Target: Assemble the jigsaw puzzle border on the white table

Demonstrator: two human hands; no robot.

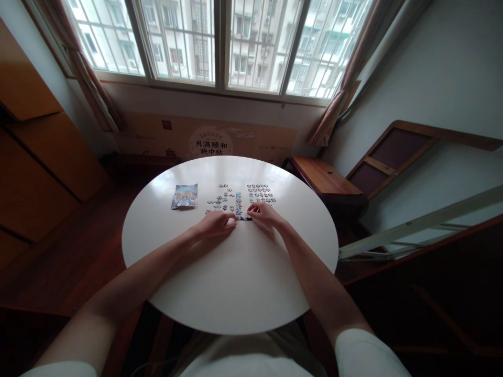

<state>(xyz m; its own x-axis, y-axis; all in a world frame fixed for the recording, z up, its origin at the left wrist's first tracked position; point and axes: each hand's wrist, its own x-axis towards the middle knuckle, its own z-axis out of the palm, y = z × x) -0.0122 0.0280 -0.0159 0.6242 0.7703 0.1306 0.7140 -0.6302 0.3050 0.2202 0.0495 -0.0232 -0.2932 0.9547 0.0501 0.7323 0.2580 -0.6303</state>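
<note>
A joined jigsaw strip (238,201) runs away from me on the round table, and a short bottom row (245,219) extends right from its near end. My left hand (217,223) is closed, its thumb and fingertips pressed at the strip's lower left corner. On the other side, my right hand (262,211) pinches a small jigsaw piece at the right end of the bottom row; the fingers mostly hide it. Loose jigsaw pieces (218,200) lie scattered left of the strip. Several more pieces (259,191) are laid out in rows beyond my right hand.
A colourful picture sheet (186,196) rests at the left of the white round table (236,283). To the table's right stands a wooden bench (326,177), with a pale metal frame (416,225) nearer me. Barred windows (220,42) line the far wall.
</note>
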